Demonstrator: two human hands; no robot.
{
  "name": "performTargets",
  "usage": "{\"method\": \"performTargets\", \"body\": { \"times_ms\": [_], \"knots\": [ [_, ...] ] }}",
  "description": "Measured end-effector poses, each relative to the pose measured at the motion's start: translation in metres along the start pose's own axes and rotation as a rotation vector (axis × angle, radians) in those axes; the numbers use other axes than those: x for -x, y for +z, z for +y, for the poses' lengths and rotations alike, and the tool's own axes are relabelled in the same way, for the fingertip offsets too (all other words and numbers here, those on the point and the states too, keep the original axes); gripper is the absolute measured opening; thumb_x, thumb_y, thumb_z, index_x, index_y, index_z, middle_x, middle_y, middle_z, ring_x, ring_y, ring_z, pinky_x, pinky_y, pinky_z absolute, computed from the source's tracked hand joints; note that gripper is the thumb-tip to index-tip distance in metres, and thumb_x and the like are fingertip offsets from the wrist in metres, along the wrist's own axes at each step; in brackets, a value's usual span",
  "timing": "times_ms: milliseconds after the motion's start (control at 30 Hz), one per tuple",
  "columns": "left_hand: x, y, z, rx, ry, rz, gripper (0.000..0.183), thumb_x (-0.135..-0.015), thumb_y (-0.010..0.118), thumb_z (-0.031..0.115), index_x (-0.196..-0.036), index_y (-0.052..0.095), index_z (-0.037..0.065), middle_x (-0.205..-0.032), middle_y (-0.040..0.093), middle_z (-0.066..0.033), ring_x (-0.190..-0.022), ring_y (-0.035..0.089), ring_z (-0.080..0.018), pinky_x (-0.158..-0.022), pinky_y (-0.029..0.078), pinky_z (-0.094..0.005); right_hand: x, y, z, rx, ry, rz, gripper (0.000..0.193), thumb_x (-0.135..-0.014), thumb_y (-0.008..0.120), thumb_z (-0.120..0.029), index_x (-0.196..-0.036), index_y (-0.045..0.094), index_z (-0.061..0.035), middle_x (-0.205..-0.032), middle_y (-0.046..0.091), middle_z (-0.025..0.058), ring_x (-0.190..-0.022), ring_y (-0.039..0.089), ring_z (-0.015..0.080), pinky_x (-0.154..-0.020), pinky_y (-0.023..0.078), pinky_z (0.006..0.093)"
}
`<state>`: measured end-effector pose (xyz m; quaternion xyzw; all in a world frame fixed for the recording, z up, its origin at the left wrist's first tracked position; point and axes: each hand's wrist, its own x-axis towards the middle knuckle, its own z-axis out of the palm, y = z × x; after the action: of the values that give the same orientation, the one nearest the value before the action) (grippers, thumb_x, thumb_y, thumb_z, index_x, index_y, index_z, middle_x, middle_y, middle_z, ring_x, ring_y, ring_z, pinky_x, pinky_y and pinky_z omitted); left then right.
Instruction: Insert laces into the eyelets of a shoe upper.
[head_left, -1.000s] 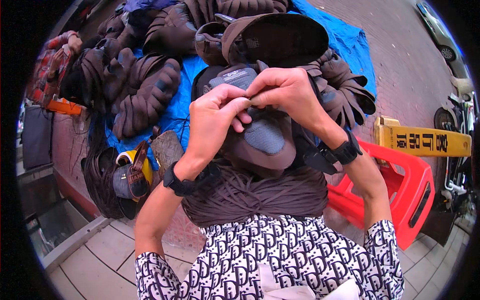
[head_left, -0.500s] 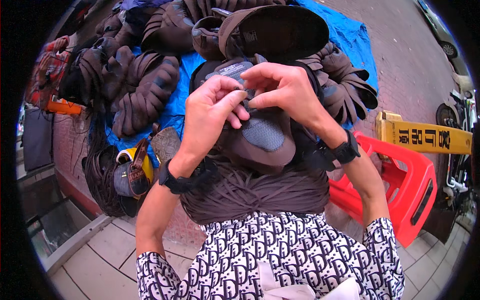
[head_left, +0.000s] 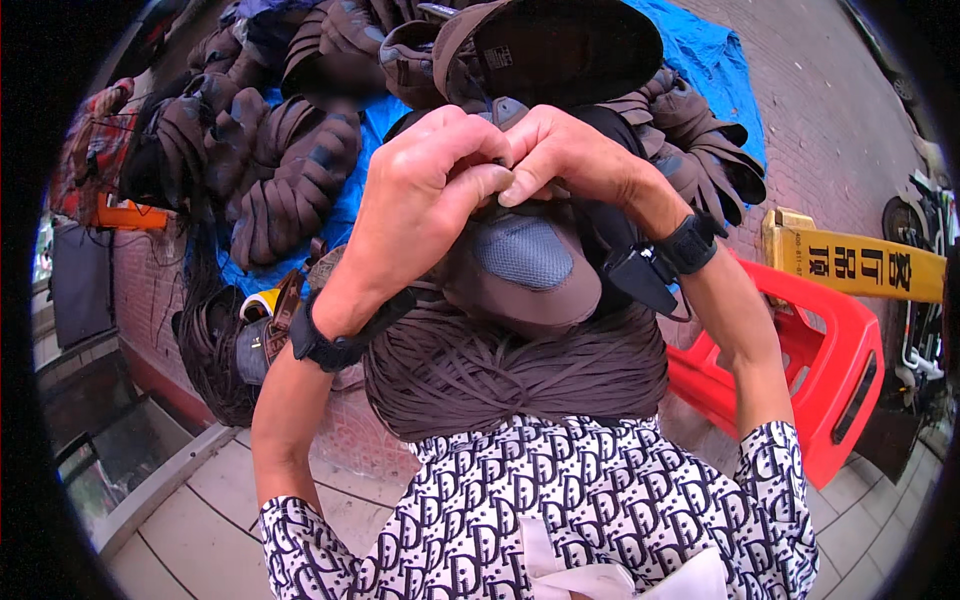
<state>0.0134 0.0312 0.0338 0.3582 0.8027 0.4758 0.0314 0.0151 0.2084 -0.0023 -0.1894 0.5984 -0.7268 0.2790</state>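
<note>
A brown shoe upper [head_left: 560, 300] with a blue-grey mesh toe panel lies toe toward me, just beyond a thick bundle of dark laces [head_left: 510, 380] across my lap. Over its lacing area my two hands meet, thumbs and fingertips almost touching. My left hand [head_left: 425, 190] is closed, its thumb and forefinger pinched together. My right hand [head_left: 575, 155] pinches right beside it. Whatever lies between the fingertips is too small and covered to make out. The fingers hide the upper's eyelets and much of its tongue. Each wrist wears a black strap [head_left: 690, 243].
Stacks of nested brown uppers [head_left: 295, 185] lie on a blue tarp [head_left: 705, 60], with a large dark upper [head_left: 555, 50] directly ahead. A red plastic stool [head_left: 835, 370] and a yellow sign [head_left: 850, 255] stand to the right. More dark laces [head_left: 205, 365] hang at the left.
Both hands have drawn together, fingertips now meeting where there was a gap. My left hand has risen and turned its back more toward view. The view has shifted slightly.
</note>
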Motion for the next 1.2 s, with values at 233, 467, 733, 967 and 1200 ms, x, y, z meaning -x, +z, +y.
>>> {"method": "performTargets", "body": {
  "times_ms": [233,467,733,967,1200],
  "knots": [
    [0.021,0.0,0.017,-0.402,0.276,0.118,0.025,-0.064,0.064,0.006,-0.087,0.057,0.001,-0.076,0.054,-0.0095,-0.066,0.055,-0.0255,-0.058,0.047,-0.0314,-0.003,0.01,0.003,0.255,-0.004,0.205,0.013,-0.063,0.068,-0.01,-0.069,0.065,-0.0005,-0.052,0.052,-0.0002,-0.047,0.044,0.0066,-0.043,0.034,0.0235],
    [0.056,0.041,0.022,-0.693,0.498,-0.132,0.043,-0.063,0.059,0.015,-0.101,0.054,-0.004,-0.095,0.058,-0.0166,-0.087,0.058,-0.0317,-0.08,0.046,-0.0411,-0.007,0.015,0.003,0.911,-0.681,0.325,0.015,-0.063,0.068,-0.014,-0.064,0.062,-0.0001,-0.055,0.057,0.0055,-0.05,0.053,0.0094,-0.049,0.043,0.0257],
    [0.07,0.048,0.022,-0.687,0.543,-0.105,0.037,-0.062,0.054,0.01,-0.096,0.057,-0.005,-0.098,0.058,-0.0192,-0.096,0.057,-0.0321,-0.086,0.044,-0.0424,-0.018,0.005,-0.05,0.919,-0.435,0.167,0.019,-0.066,0.069,-0.016,-0.065,0.063,0.0011,-0.051,0.054,0.0043,-0.044,0.05,0.0079,-0.04,0.039,0.0214],
    [0.085,0.052,0.023,-0.44,0.456,-0.11,0.033,-0.066,0.059,0.012,-0.096,0.056,-0.002,-0.099,0.056,-0.0159,-0.096,0.055,-0.0304,-0.085,0.044,-0.041,-0.011,0.015,-0.016,0.353,-0.007,0.109,0.017,-0.066,0.065,-0.017,-0.067,0.063,0.0002,-0.063,0.06,0.0044,-0.049,0.044,0.0046,-0.044,0.033,0.0202],
    [0.099,0.01,-0.03,-0.298,-0.163,0.167,0.032,-0.066,0.062,0.0,-0.096,0.053,-0.001,-0.098,0.054,-0.0141,-0.092,0.054,-0.0282,-0.076,0.045,-0.0344,-0.005,0.014,-0.005,-0.082,-0.039,0.108,0.016,-0.07,0.063,-0.016,-0.072,0.062,-0.0003,-0.073,0.064,0.0098,-0.049,0.046,0.0056,-0.043,0.033,0.0169]
  ]
}}
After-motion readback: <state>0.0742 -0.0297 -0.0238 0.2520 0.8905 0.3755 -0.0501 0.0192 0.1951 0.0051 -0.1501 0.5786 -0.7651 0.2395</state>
